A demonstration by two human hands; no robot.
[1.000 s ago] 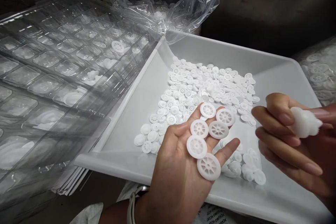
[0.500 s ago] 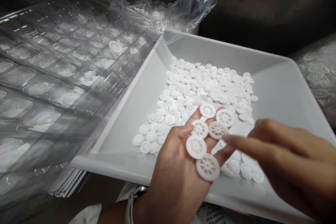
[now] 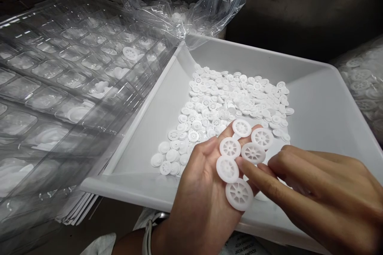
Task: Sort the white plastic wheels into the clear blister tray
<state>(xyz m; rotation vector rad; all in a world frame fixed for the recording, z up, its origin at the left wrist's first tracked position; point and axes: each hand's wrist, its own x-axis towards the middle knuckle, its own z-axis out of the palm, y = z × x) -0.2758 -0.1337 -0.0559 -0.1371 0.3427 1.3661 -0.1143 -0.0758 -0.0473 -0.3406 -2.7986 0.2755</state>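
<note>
My left hand (image 3: pixel 206 183) lies open and palm up in the lower middle of the frame, with six white spoked wheels (image 3: pixel 229 147) resting loose on my fingers; nothing is pinched, they just sit there by their own weight. My right hand (image 3: pixel 317 195) comes in from the lower right, fingers stretched out and not closed on anything, the index fingertip (image 3: pixel 241 164) touching down between the wheel near my palm and the one just above it. To do this well, I think I should keep the left fingers flat and level, since any tilt toward the bottom of the frame would likely let the lowest wheel (image 3: pixel 239 194), which overhangs my fingertips, slide off. I would work with the pad of the finger rather than the nail and nudge one wheel at a time, so the neighbours that touch it are not dragged along. Holding both hands over the white tray (image 3: pixel 326 99) seems wise, so a dropped piece lands among the heap of small white wheels (image 3: pixel 233 99) in the middle of the frame. The clear blister trays (image 3: pixel 60 87) fill the left side, a few pockets holding parts, and a clear plastic bag (image 3: pixel 185 4) sits at the upper middle.
</note>
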